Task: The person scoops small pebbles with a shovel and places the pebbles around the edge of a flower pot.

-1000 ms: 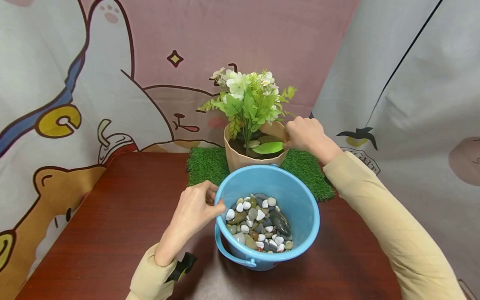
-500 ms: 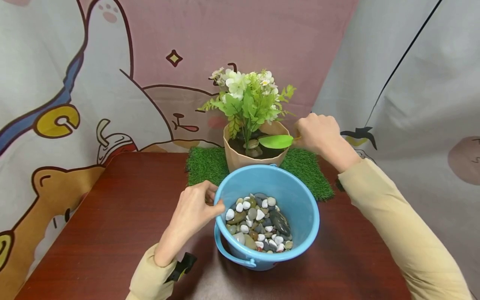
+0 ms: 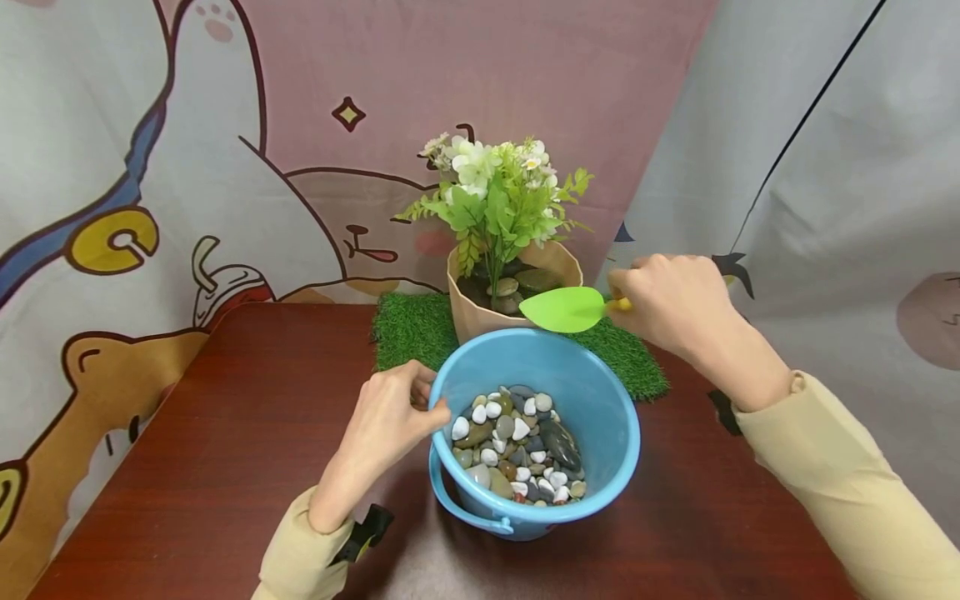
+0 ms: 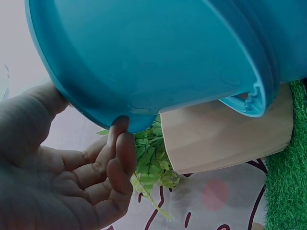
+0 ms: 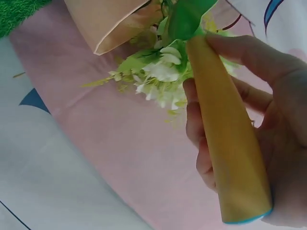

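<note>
A blue bucket (image 3: 611, 392) stands on the table, with pebbles (image 3: 517, 450) in white, grey, brown and black inside. My left hand (image 3: 390, 412) pinches its rim at the left, thumb on the inner side and fingers outside. In my right hand (image 3: 675, 304) is a small trowel (image 3: 564, 309) with a bright green blade and a yellow handle (image 5: 230, 139). Its blade hangs over the bucket's far rim, in front of the plant pot (image 3: 487, 323). This beige pot holds dark soil, several stones (image 3: 538, 279) and a plant with white flowers (image 3: 480, 171).
The pot and the back of the bucket are by a patch of artificial grass (image 3: 412, 329) at the table's far edge. Reddish-brown tabletop (image 3: 247, 433) extends to the left. A cloth backdrop (image 3: 525, 67) with cartoon figures hangs right behind.
My right hand has drawn the trowel out of the pot, rightward and then back toward me, to above the bucket's far rim. A stone shows in the pot. The left hand stays put.
</note>
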Tool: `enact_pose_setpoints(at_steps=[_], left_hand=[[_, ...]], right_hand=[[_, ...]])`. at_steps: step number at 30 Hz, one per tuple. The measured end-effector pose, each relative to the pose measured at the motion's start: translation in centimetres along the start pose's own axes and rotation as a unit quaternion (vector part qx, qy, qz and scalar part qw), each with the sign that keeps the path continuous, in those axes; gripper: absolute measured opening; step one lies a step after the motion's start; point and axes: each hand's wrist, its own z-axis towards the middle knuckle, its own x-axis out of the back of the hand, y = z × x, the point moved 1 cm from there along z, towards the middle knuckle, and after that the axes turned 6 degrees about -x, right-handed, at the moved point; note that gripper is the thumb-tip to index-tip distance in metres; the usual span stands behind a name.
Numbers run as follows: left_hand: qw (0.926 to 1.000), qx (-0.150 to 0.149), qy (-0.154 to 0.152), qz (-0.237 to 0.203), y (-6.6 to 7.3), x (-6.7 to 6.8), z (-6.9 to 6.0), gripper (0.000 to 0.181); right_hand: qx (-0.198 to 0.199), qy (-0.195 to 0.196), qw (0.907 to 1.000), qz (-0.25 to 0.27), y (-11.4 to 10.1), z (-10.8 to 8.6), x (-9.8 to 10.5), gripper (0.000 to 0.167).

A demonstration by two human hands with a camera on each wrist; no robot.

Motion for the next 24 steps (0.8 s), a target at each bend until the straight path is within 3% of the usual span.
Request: enact_pose_setpoints(at_steps=[5, 9, 19, 24], left_hand=[[1.0, 0.001, 0.0, -0.002, 0.0, 0.0, 0.0, 0.019], [1.0, 0.003, -0.002, -0.003, -0.1, 0.0, 0.0, 0.019], [1.0, -0.005, 0.0, -0.002, -0.1, 0.0, 0.0, 0.018], [1.0, -0.004, 0.0, -0.003, -0.1, 0.0, 0.0, 0.018]], right_hand=[[0.085, 0.088, 0.9924, -0.016, -0.8, -1.3, 0.0, 0.024], [0.117, 0.122, 0.9853, -0.026, -1.4, -2.0, 0.3, 0.03], [0.126, 0.045, 0.9877, -0.081, -3.1, -3.2, 0.7, 0.011], [0.128, 0.004, 0.9873, -0.094, -4.0, -3.5, 0.3, 0.009]])
